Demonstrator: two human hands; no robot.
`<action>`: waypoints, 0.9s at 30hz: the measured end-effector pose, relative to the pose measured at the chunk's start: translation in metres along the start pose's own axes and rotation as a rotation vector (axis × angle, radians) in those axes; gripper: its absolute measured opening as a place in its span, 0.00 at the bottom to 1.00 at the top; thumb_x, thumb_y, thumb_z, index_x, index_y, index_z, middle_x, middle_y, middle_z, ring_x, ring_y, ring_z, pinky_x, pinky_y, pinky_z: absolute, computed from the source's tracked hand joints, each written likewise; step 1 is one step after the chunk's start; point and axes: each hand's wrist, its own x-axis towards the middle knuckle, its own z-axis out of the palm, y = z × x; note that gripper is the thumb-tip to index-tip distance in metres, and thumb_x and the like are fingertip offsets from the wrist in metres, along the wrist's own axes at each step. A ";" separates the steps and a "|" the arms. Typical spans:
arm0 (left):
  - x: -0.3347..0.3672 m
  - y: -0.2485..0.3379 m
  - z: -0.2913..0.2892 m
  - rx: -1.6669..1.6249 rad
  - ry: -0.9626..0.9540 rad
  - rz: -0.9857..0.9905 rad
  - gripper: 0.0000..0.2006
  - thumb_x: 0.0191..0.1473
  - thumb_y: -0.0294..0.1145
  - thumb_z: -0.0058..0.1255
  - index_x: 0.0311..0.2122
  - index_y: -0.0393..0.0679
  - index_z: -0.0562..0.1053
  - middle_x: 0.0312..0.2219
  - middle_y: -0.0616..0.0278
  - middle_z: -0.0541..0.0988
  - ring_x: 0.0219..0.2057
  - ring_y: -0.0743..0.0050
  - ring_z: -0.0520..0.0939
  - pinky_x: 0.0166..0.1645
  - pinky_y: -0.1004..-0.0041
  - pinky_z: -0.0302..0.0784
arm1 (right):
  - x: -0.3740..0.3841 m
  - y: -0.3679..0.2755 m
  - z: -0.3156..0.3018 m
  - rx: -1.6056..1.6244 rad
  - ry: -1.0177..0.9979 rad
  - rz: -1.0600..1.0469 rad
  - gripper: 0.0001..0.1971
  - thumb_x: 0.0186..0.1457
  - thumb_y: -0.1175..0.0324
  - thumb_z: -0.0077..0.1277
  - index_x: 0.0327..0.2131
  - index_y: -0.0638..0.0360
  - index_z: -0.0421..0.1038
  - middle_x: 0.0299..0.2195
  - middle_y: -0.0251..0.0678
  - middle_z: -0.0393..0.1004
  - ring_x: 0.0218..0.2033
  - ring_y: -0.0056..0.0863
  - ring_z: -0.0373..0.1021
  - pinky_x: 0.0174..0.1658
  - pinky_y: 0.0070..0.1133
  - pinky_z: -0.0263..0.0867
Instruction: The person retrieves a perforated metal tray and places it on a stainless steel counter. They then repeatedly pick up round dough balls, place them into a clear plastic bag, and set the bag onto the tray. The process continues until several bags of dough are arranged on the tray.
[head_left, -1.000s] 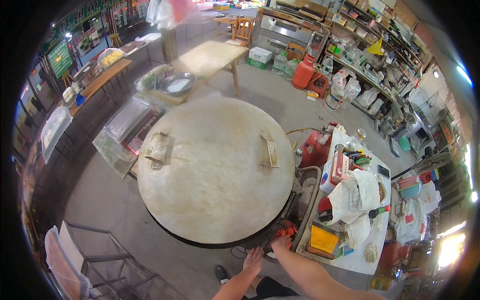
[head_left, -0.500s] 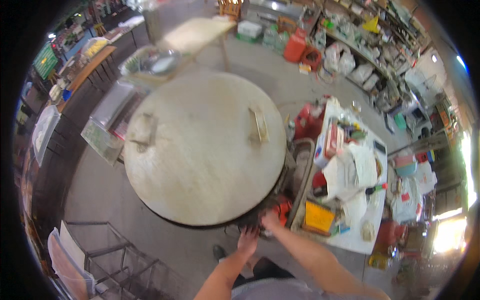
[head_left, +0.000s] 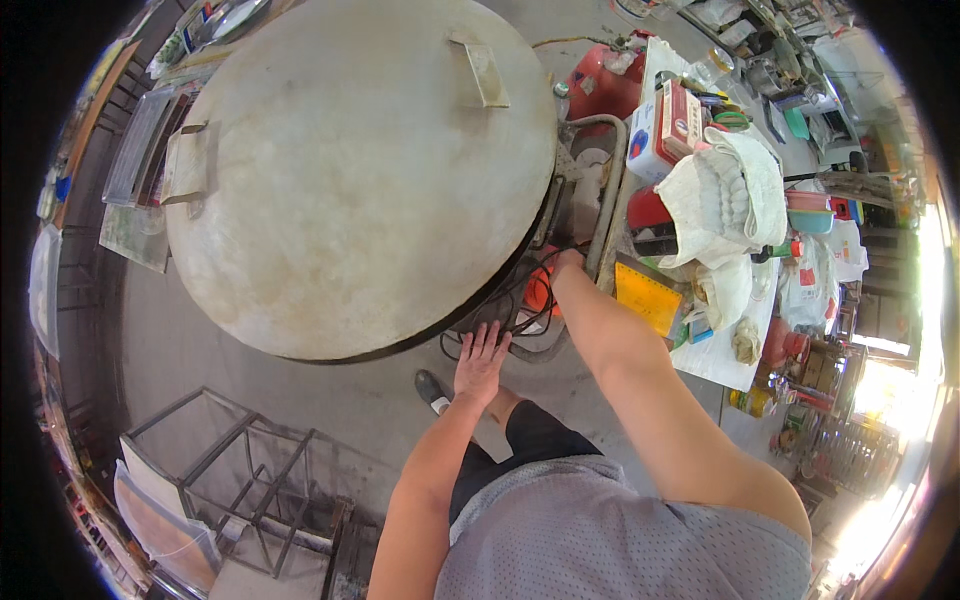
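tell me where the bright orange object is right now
In the head view, the bright orange object is just right of centre, beside the right hand, off the lower-right edge of the large round lid and left of the white-topped table.

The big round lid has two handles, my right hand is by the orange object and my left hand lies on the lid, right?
Your left hand isn't on the big round lid; the head view shows it just off its near edge. The two handles and your right hand by the orange object are correct.
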 end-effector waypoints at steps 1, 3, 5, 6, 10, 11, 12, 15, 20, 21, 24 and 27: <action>-0.001 -0.001 0.002 -0.007 0.033 0.008 0.38 0.59 0.32 0.46 0.74 0.53 0.50 0.75 0.59 0.46 0.75 0.55 0.47 0.76 0.50 0.37 | 0.000 0.000 0.003 -0.003 -0.003 -0.013 0.12 0.64 0.63 0.43 0.36 0.50 0.78 0.40 0.37 0.80 0.38 0.35 0.77 0.40 0.38 0.75; -0.003 -0.001 -0.001 -0.046 0.015 0.021 0.38 0.58 0.31 0.47 0.74 0.53 0.51 0.75 0.59 0.46 0.75 0.55 0.47 0.76 0.51 0.38 | 0.010 0.002 0.003 -0.262 -0.092 -0.133 0.12 0.64 0.63 0.43 0.36 0.51 0.79 0.40 0.39 0.80 0.39 0.37 0.78 0.42 0.38 0.75; 0.001 0.003 -0.010 -0.063 0.018 0.078 0.38 0.58 0.31 0.47 0.74 0.53 0.52 0.74 0.58 0.46 0.75 0.54 0.47 0.76 0.51 0.39 | 0.055 0.008 -0.018 -0.769 -0.241 -0.343 0.12 0.64 0.62 0.44 0.37 0.55 0.78 0.38 0.42 0.81 0.41 0.41 0.78 0.43 0.40 0.75; 0.002 -0.001 -0.009 -0.053 0.015 0.072 0.38 0.58 0.31 0.47 0.74 0.53 0.52 0.74 0.58 0.47 0.75 0.54 0.48 0.76 0.51 0.40 | 0.049 0.016 -0.018 -1.123 -0.214 -0.498 0.12 0.64 0.63 0.45 0.40 0.57 0.77 0.41 0.44 0.80 0.44 0.43 0.77 0.46 0.41 0.74; -0.006 -0.006 -0.015 -0.076 0.067 0.089 0.36 0.58 0.31 0.49 0.72 0.48 0.56 0.73 0.54 0.51 0.74 0.51 0.50 0.75 0.49 0.43 | -0.031 0.021 -0.009 -1.400 0.027 -0.723 0.20 0.62 0.68 0.47 0.54 0.68 0.67 0.56 0.56 0.69 0.57 0.51 0.69 0.57 0.45 0.67; -0.010 -0.006 -0.017 -0.085 0.078 0.095 0.35 0.58 0.31 0.49 0.71 0.47 0.57 0.73 0.53 0.52 0.74 0.51 0.50 0.75 0.49 0.44 | -0.048 0.023 -0.017 -1.184 0.115 -0.655 0.24 0.62 0.70 0.47 0.59 0.71 0.63 0.61 0.59 0.65 0.61 0.53 0.66 0.60 0.46 0.65; -0.012 -0.006 -0.018 -0.092 0.092 0.100 0.34 0.58 0.31 0.48 0.71 0.46 0.59 0.73 0.53 0.52 0.74 0.50 0.51 0.75 0.49 0.44 | -0.065 0.023 -0.030 -1.271 -0.005 -0.792 0.24 0.61 0.70 0.47 0.59 0.72 0.62 0.61 0.62 0.63 0.63 0.55 0.64 0.61 0.43 0.64; -0.018 -0.008 -0.024 -0.138 0.122 0.124 0.31 0.59 0.30 0.48 0.68 0.43 0.62 0.72 0.51 0.54 0.73 0.49 0.51 0.75 0.50 0.45 | -0.117 0.022 -0.073 -1.323 -0.279 -1.090 0.26 0.60 0.72 0.47 0.60 0.73 0.58 0.63 0.68 0.56 0.66 0.60 0.57 0.63 0.38 0.63; -0.051 -0.008 -0.032 -0.209 0.164 0.137 0.27 0.58 0.27 0.45 0.64 0.40 0.66 0.69 0.49 0.59 0.72 0.48 0.56 0.74 0.51 0.52 | -0.178 0.043 -0.121 -1.012 -0.399 -1.193 0.37 0.58 0.79 0.45 0.70 0.70 0.46 0.72 0.61 0.43 0.62 0.53 0.65 0.58 0.36 0.68; -0.059 -0.008 -0.034 -0.231 0.170 0.146 0.27 0.58 0.27 0.44 0.64 0.40 0.66 0.69 0.48 0.60 0.72 0.47 0.57 0.74 0.50 0.52 | -0.185 0.044 -0.132 -1.065 -0.401 -1.215 0.35 0.59 0.78 0.45 0.69 0.69 0.48 0.72 0.59 0.45 0.61 0.53 0.66 0.57 0.35 0.69; -0.091 -0.009 -0.045 -0.276 0.181 0.087 0.26 0.58 0.28 0.46 0.63 0.39 0.67 0.68 0.47 0.61 0.70 0.43 0.59 0.73 0.50 0.54 | -0.199 0.048 -0.162 -1.191 -0.460 -1.320 0.29 0.60 0.77 0.45 0.66 0.65 0.57 0.69 0.53 0.54 0.57 0.53 0.70 0.54 0.35 0.70; -0.139 -0.009 -0.048 -0.377 0.248 -0.098 0.28 0.57 0.30 0.51 0.63 0.37 0.66 0.67 0.45 0.62 0.69 0.40 0.60 0.72 0.49 0.56 | -0.209 0.069 -0.190 -1.243 -0.623 -1.372 0.21 0.61 0.73 0.46 0.59 0.59 0.68 0.57 0.49 0.70 0.49 0.53 0.74 0.50 0.37 0.72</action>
